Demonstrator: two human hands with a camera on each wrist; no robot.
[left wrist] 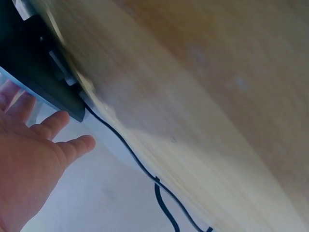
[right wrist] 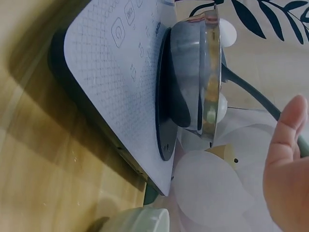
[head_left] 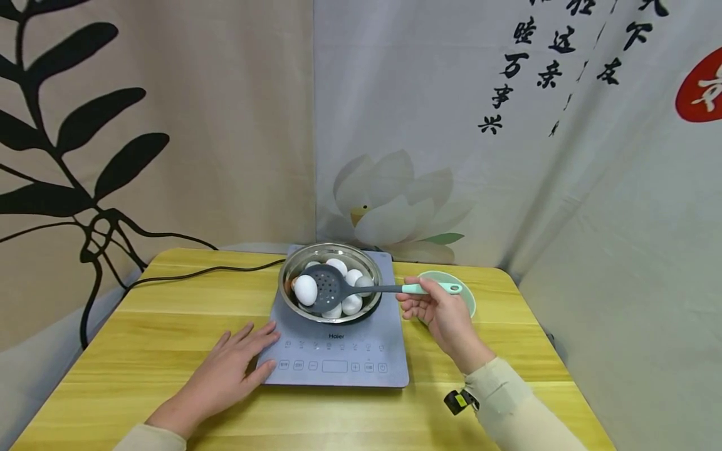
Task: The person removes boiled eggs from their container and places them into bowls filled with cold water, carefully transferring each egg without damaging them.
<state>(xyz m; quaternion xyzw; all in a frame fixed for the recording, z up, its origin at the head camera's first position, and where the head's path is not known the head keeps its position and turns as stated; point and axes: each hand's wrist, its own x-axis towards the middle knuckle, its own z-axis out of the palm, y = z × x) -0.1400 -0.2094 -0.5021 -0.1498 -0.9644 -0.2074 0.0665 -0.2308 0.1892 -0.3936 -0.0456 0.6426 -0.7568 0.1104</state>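
Your right hand [head_left: 442, 313] pinches the perforated skimmer [head_left: 341, 289] by its mint handle, with the head over the metal bowl [right wrist: 188, 72] of white eggs [head_left: 352, 305]. One egg [head_left: 306, 290] sits at the head's left edge (I can't tell how fully it's supported). Your left hand [head_left: 231, 366] lies spread at the Haier cooktop's [head_left: 335, 351] left edge. A wrist tilt could roll that egg off and crack it; your right arm could also nudge the pale green bowl [head_left: 471, 300] close by.
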